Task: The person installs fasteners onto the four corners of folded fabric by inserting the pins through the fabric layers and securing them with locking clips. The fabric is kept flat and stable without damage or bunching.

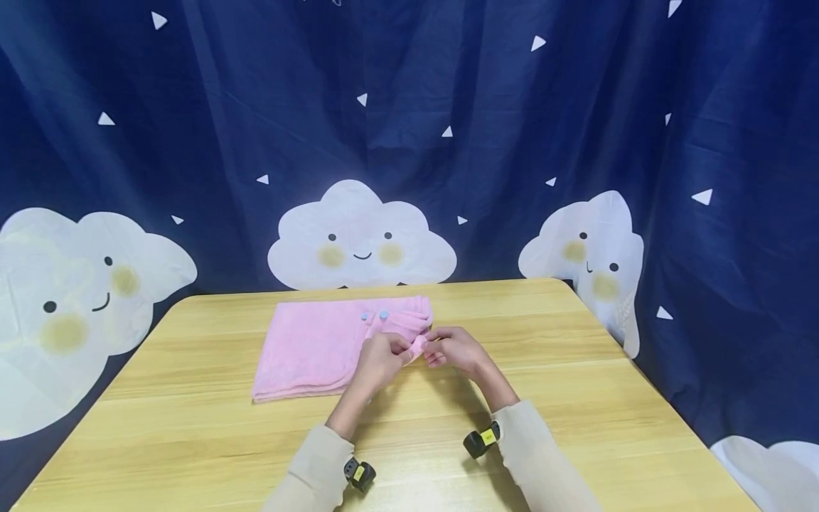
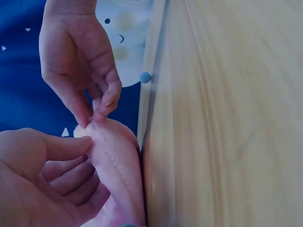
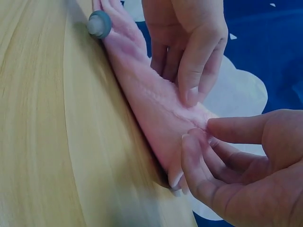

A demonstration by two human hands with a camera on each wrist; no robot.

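Observation:
A pink fleece cloth (image 1: 313,341), folded into a flat rectangle, lies on the table with a gathered right end. Blue round buttons (image 1: 384,314) sit on its upper right part. My left hand (image 1: 382,359) pinches the cloth's gathered edge between thumb and fingers. Close beside it, my right hand (image 1: 457,350) pinches the tip of the same edge. In the left wrist view the pink edge (image 2: 118,165) runs between both hands' fingertips, raised in a fold. The right wrist view shows a blue button (image 3: 100,24) standing out from the cloth's side, near the wood.
The light wooden table (image 1: 192,441) has rounded far corners. Behind it hangs a dark blue curtain (image 1: 307,107) with white triangles and smiling clouds. A small black camera (image 1: 481,441) is strapped at the right wrist and another (image 1: 360,474) at the left, over beige sleeves.

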